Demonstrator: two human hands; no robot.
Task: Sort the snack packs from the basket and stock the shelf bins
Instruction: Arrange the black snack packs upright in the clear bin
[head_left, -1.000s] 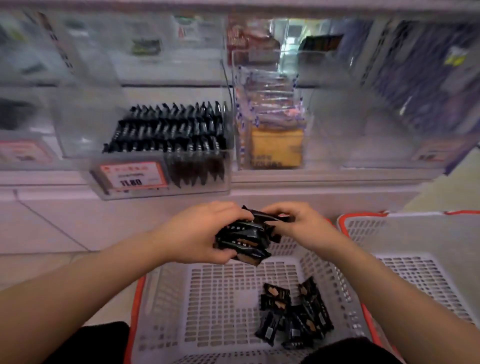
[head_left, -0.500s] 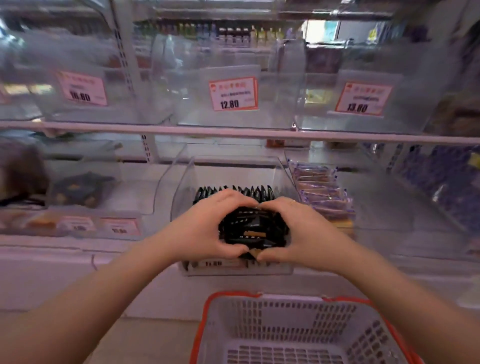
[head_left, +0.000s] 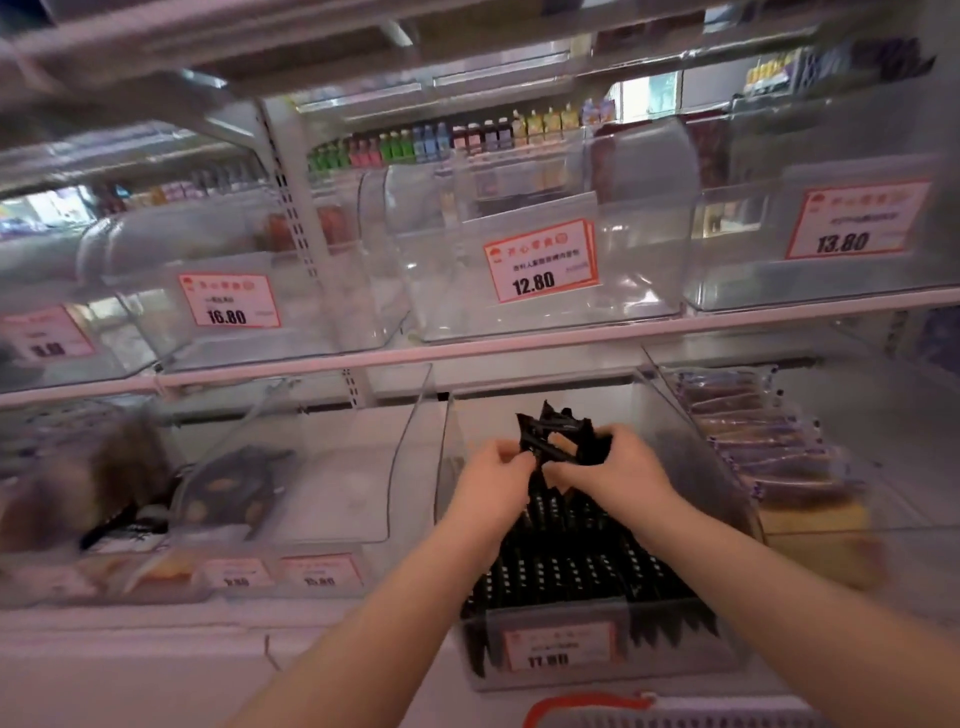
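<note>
A: Where is the bundle of black snack packs (head_left: 558, 435)?

B: It sits up inside the clear bin (head_left: 582, 525) on the lower shelf, over the back part of that bin, above the rows of black packs (head_left: 571, 566) already standing in it.

A: Who has hold of it?

B: Both hands. The left hand (head_left: 493, 480) has its fingers curled onto the bundle's left side, and the right hand (head_left: 608, 470) clamps it from the right, thumbs toward the camera. The bundle's crimped top edges stick up past the fingers.

A: And around the bin?

B: A red-framed price tag (head_left: 558, 652) hangs on its front wall. Just to the right, a neighbouring bin holds purple-wrapped packs (head_left: 763, 441) stacked in a slope. To the left, another clear bin holds a dark tilted pack (head_left: 228, 488), too blurred to read. On the shelf above stand clear bins with tags reading 16.80 (head_left: 228, 300), 12.80 (head_left: 540, 260) and 13.80 (head_left: 854, 221). The red rim of the basket (head_left: 587, 705) shows at the bottom edge.
</note>
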